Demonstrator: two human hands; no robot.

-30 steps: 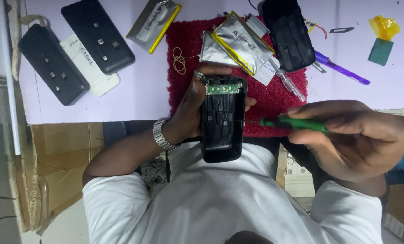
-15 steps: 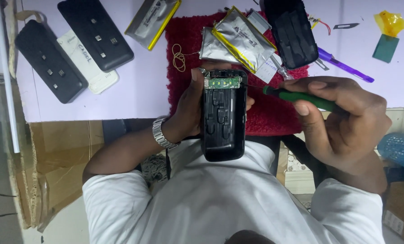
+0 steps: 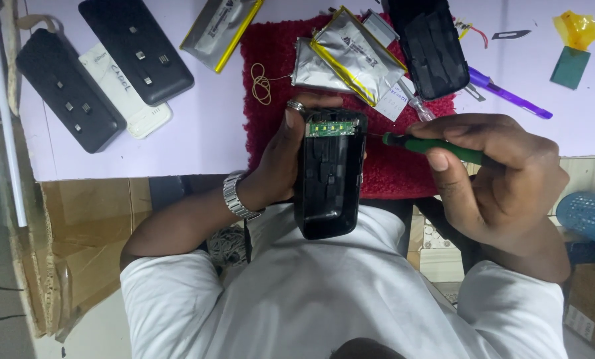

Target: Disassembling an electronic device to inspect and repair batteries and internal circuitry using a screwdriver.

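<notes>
left hand (image 3: 277,166) wraps round the open black power bank shell (image 3: 327,176), propping it upright over the red mat (image 3: 404,169) so its green board faces up. right hand (image 3: 503,179) pinches a green screwdriver (image 3: 437,147), tip pointed at the top corner.

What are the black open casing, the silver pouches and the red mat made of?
Black open casing in the left hand: looks like moulded plastic, semi-gloss, ribbed inside. Silver pouches with yellow edging: apparently foil laminate, creased and reflective. Red mat: fibrous pile, likely textile.
</notes>
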